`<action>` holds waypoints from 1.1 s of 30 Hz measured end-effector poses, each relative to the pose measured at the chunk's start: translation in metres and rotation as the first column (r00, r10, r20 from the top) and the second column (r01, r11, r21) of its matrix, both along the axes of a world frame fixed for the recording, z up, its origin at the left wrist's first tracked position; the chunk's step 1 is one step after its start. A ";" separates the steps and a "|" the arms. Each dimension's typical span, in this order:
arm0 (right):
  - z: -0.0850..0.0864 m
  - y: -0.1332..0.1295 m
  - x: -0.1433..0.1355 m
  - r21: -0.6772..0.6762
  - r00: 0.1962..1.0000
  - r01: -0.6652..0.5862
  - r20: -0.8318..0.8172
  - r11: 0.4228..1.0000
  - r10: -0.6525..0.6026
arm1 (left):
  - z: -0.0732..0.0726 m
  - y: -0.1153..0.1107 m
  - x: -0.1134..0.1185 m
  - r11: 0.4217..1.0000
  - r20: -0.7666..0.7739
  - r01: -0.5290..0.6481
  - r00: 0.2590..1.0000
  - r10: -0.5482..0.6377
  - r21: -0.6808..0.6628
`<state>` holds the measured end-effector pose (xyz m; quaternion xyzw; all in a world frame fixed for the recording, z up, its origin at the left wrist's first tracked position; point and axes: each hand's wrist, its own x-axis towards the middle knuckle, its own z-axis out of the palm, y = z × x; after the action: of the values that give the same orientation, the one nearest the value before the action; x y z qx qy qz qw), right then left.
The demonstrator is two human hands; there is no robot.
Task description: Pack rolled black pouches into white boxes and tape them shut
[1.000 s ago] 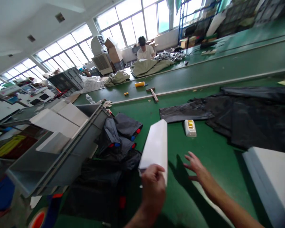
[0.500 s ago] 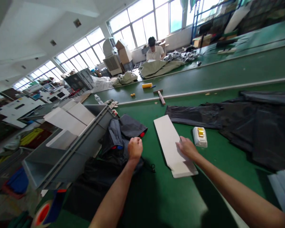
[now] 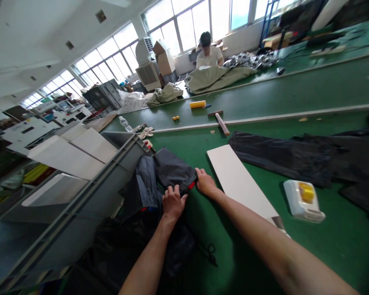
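Fabric [image 3: 172,169] lies beside grey crate [image 3: 101,200]; my left hand [image 3: 173,203] touches near edge, right hand [image 3: 206,183] by red tab [image 3: 192,185], likely steadying it. Can't tell if either pinches.

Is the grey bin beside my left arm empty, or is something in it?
Not empty: white panels stick out of the grey bin, though its near end looks bare.

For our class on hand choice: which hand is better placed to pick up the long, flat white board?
Probably the right hand: it is nearer the board, while the left hand is farther off; both are at the dark grey fabric.
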<state>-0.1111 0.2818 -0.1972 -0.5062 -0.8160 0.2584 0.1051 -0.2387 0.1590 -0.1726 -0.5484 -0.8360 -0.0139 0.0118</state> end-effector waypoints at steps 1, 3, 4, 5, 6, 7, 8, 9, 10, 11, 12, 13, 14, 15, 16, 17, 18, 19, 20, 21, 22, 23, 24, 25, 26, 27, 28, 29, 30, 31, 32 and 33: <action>-0.002 0.006 -0.003 -0.014 1.000 0.012 0.006 1.000 -0.012 | -0.002 0.000 -0.002 1.000 0.009 -0.001 1.000 0.001 0.011; -0.003 0.014 -0.007 -0.046 0.999 0.038 0.017 0.998 -0.037 | -0.004 0.001 -0.003 1.000 0.027 -0.019 0.999 0.018 0.022; -0.001 0.016 -0.008 -0.063 0.999 0.044 0.021 0.997 -0.043 | -0.005 0.003 -0.003 0.999 0.031 -0.028 0.999 0.027 0.024; 0.003 0.016 -0.008 -0.078 0.999 0.043 0.020 0.996 -0.042 | -0.003 0.004 -0.003 0.999 0.037 -0.036 0.999 0.035 0.027; 0.008 0.015 -0.008 -0.088 0.999 0.037 0.014 0.995 -0.036 | -0.001 0.005 -0.002 0.998 0.044 -0.046 0.998 0.045 0.032; 0.016 0.013 -0.008 -0.093 1.000 0.026 0.003 0.995 -0.026 | 0.005 0.006 -0.002 0.997 0.052 -0.057 0.997 0.055 0.043; 0.025 0.010 -0.007 -0.093 1.000 0.015 -0.010 0.996 -0.016 | 0.013 0.006 -0.002 0.996 0.058 -0.066 0.996 0.063 0.059; 0.037 0.007 -0.006 -0.087 1.000 0.003 -0.027 0.996 -0.006 | 0.024 0.005 -0.003 0.994 0.064 -0.071 0.996 0.066 0.081; 0.051 0.003 -0.003 -0.076 0.999 -0.010 -0.046 0.997 0.007 | 0.039 0.003 -0.003 0.992 0.069 -0.070 0.996 0.062 0.110; 0.068 -0.001 0.002 -0.061 0.998 -0.024 -0.066 0.998 0.020 | 0.057 -0.001 -0.004 0.987 0.071 -0.066 0.996 0.056 0.143; 0.088 -0.005 0.008 -0.043 0.996 -0.039 -0.086 0.998 0.035 | 0.079 -0.006 -0.005 0.982 0.068 -0.061 0.996 0.049 0.179; 0.109 -0.011 0.015 -0.023 0.993 -0.056 -0.107 0.998 0.053 | 0.102 -0.013 -0.005 0.974 0.070 -0.056 0.997 0.042 0.220; 0.132 -0.019 0.025 -0.003 0.989 -0.072 -0.126 0.997 0.071 | 0.128 -0.022 -0.004 0.962 0.085 -0.055 0.996 0.033 0.266; 0.157 -0.028 0.036 0.017 0.986 -0.089 -0.141 0.996 0.090 | 0.153 -0.034 -0.002 0.947 0.121 -0.058 0.992 0.020 0.316; 0.181 -0.039 0.048 0.030 0.981 -0.102 -0.161 0.994 0.105 | 0.177 -0.046 0.001 0.928 0.185 -0.067 0.983 -0.003 0.368; 0.205 -0.052 0.062 0.028 0.975 -0.113 -0.192 0.993 0.116 | 0.199 -0.060 0.005 0.909 0.264 -0.074 0.964 -0.041 0.409; 0.227 -0.067 0.076 0.002 0.963 -0.126 -0.239 0.992 0.123 | 0.218 -0.074 0.011 0.897 0.352 -0.075 0.931 -0.094 0.436; 0.246 -0.082 0.091 -0.070 0.940 -0.146 -0.321 0.987 0.116 | 0.232 -0.089 0.017 0.892 0.438 -0.067 0.886 -0.153 0.447; 0.261 -0.099 0.105 -0.164 0.911 -0.185 -0.398 0.969 0.106 | 0.241 -0.103 0.024 0.896 0.511 -0.050 0.834 -0.206 0.442; 0.272 -0.115 0.120 -0.264 0.884 -0.226 -0.460 0.937 0.084 | 0.246 -0.118 0.033 0.905 0.575 -0.029 0.781 -0.244 0.424; 0.279 -0.131 0.133 -0.362 0.867 -0.260 -0.496 0.895 0.051 | 0.247 -0.132 0.042 0.919 0.628 -0.008 0.732 -0.264 0.395; 0.282 -0.147 0.146 -0.443 0.868 -0.270 -0.497 0.855 0.017 | 0.244 -0.145 0.053 0.934 0.671 0.017 0.691 -0.268 0.356; 0.280 -0.161 0.159 -0.509 0.881 -0.253 -0.472 0.823 -0.021 | 0.239 -0.159 0.064 0.948 0.703 0.052 0.659 -0.269 0.314; 0.277 -0.176 0.172 -0.558 0.897 -0.225 -0.438 0.799 -0.053 | 0.233 -0.173 0.076 0.957 0.722 0.099 0.636 -0.272 0.274; 0.272 -0.189 0.185 -0.591 0.909 -0.197 -0.408 0.782 -0.080 | 0.227 -0.187 0.089 0.958 0.731 0.157 0.620 -0.285 0.240; 0.266 -0.203 0.197 -0.613 0.913 -0.177 -0.395 0.770 -0.104 | 0.223 -0.200 0.101 0.952 0.728 0.212 0.613 -0.307 0.223; 0.261 -0.217 0.208 -0.625 0.907 -0.167 -0.401 0.763 -0.130 | 0.220 -0.213 0.112 0.943 0.715 0.245 0.617 -0.329 0.223; 0.257 -0.230 0.219 -0.634 0.894 -0.165 -0.420 0.756 -0.157 | 0.219 -0.224 0.121 0.938 0.694 0.253 0.632 -0.345 0.236; 0.255 -0.242 0.228 -0.643 0.878 -0.163 -0.440 0.749 -0.187 | 0.220 -0.234 0.129 0.936 0.669 0.245 0.655 -0.353 0.253; 0.254 -0.254 0.236 -0.649 0.863 -0.151 -0.455 0.746 -0.221 | 0.222 -0.243 0.135 0.931 0.642 0.238 0.675 -0.363 0.277; 0.255 -0.264 0.242 -0.650 0.854 -0.133 -0.458 0.748 -0.245 | 0.226 -0.250 0.140 0.920 0.621 0.253 0.680 -0.389 0.299; 0.256 -0.273 0.247 -0.637 0.855 -0.119 -0.456 0.762 -0.248 | 0.230 -0.255 0.145 0.901 0.605 0.293 0.669 -0.432 0.320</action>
<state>0.1358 0.0084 0.0592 -0.4515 -0.5993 0.6443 0.1479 -0.0940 -0.0965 0.0570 -0.6588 -0.6527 -0.2914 -0.2345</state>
